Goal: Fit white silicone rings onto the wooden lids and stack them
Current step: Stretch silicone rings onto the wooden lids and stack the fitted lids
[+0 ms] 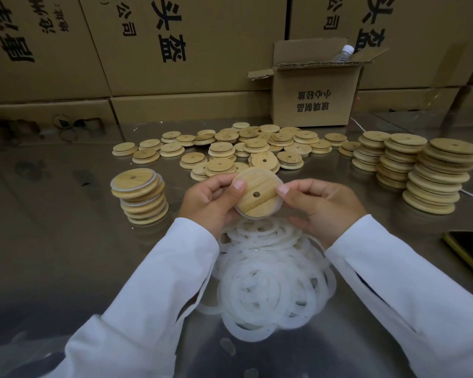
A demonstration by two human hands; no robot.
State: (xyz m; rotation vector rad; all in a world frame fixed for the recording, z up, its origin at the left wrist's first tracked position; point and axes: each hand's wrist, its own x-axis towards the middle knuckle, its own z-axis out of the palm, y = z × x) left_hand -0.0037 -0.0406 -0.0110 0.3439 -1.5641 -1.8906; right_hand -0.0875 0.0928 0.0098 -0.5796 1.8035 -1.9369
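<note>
While aloft, wooden lid (257, 197) between left fingers (238, 186), right fingers (283, 190)

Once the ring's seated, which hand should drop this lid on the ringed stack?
Left, probably. Both hands hold the lid, but the ringed stack stands on the side of the left hand; the right hand would have to reach across.

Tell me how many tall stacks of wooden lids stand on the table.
4. The stack with rings stands left of the left hand; three more stand in a row at the right: far stack, middle stack, near stack. Low piles behind are not counted; more may be hidden.
</note>
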